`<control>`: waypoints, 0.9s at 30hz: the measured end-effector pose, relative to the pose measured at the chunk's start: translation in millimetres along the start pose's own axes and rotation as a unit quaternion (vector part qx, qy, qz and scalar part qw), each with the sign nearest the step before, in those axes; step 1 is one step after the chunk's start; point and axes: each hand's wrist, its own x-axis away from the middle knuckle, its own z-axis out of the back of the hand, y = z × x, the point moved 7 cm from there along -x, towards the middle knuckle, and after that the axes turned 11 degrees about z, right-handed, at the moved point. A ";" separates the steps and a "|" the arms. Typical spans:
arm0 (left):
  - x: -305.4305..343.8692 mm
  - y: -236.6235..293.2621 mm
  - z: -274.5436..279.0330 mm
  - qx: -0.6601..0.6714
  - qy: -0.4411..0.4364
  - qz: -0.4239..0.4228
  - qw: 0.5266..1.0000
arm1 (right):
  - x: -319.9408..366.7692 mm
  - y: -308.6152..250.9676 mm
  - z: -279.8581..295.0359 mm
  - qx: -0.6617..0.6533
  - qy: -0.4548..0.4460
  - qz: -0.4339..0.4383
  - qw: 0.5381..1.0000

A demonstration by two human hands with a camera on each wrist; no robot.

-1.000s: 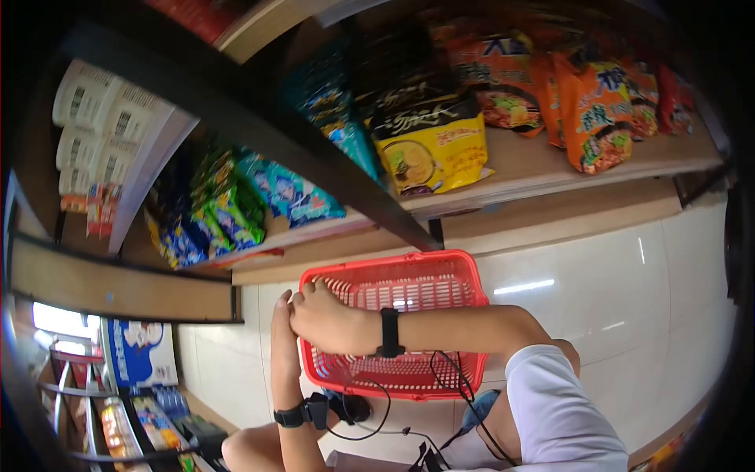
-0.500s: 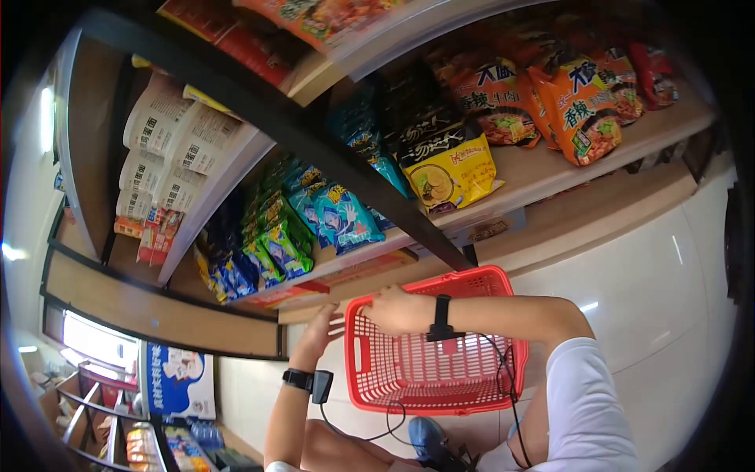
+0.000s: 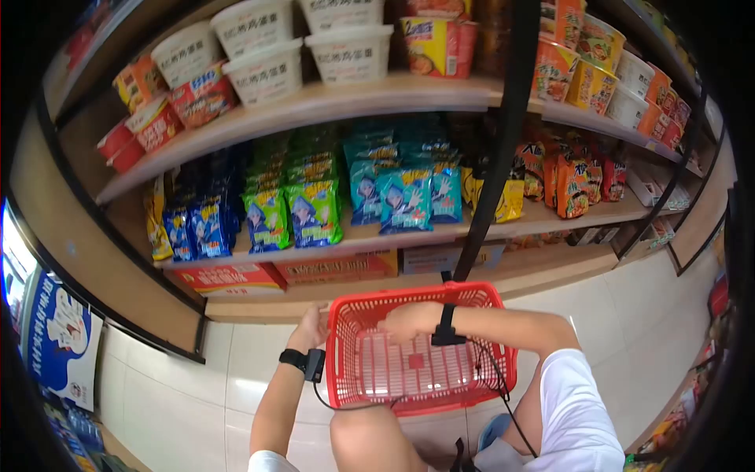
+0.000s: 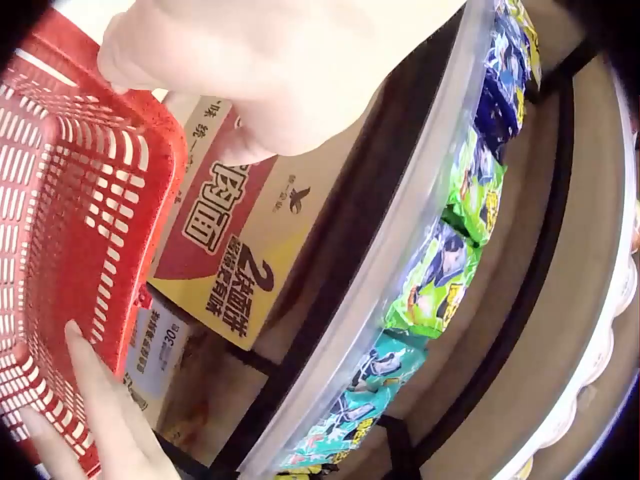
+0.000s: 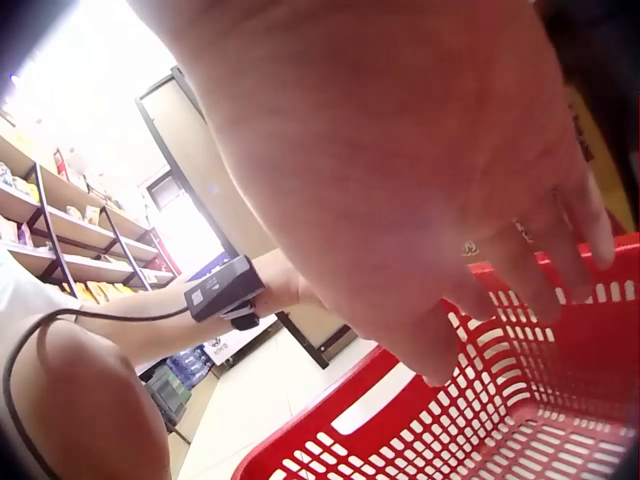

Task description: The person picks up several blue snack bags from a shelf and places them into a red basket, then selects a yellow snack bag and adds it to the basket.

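Observation:
A red plastic shopping basket (image 3: 405,292) with slotted walls sits in front of the person's knees, and nothing lies in it. At its left rim is my left hand (image 3: 312,329); in the left wrist view the fingertips of that hand (image 4: 260,60) are right at the red rim, thumb apart from them. My right hand (image 3: 413,318) reaches across the basket from the right. Seen from the right wrist, this hand (image 5: 400,180) has loosely bent fingers hanging over the basket wall (image 5: 560,340), with nothing held.
Ahead, a shelf carries green snack bags (image 3: 313,212), teal bags (image 3: 405,200) and blue bags (image 3: 208,224). White noodle tubs (image 3: 350,55) stand above. Cardboard cartons (image 3: 338,266) fill the bottom level. A black post (image 3: 495,141) rises behind the basket. Cables trail from both wristbands.
The head view has swung up and left, bringing the upper shelf of tubs into sight. My hands have moved apart, the left to the basket's left rim, the right over its inside.

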 end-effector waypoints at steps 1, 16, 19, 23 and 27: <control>7.0 -3.6 1.9 -0.017 -0.033 -0.008 0.999 | -3.1 -7.7 -0.3 -0.022 -0.022 0.000 0.999; 28.2 -12.2 5.1 -0.134 0.132 0.024 0.982 | 76.1 10.8 19.9 0.005 0.026 -0.026 0.999; 46.5 -20.3 -23.9 -0.223 0.205 0.023 0.953 | 117.0 32.7 29.6 -0.019 0.008 -0.054 0.998; 55.5 -27.1 -49.7 -0.305 0.278 0.061 0.909 | 148.8 58.8 47.4 -0.001 -0.043 -0.017 0.999; 49.6 -31.1 -49.8 -0.346 0.332 0.106 0.871 | 141.7 61.1 110.3 -0.155 -0.028 0.104 0.982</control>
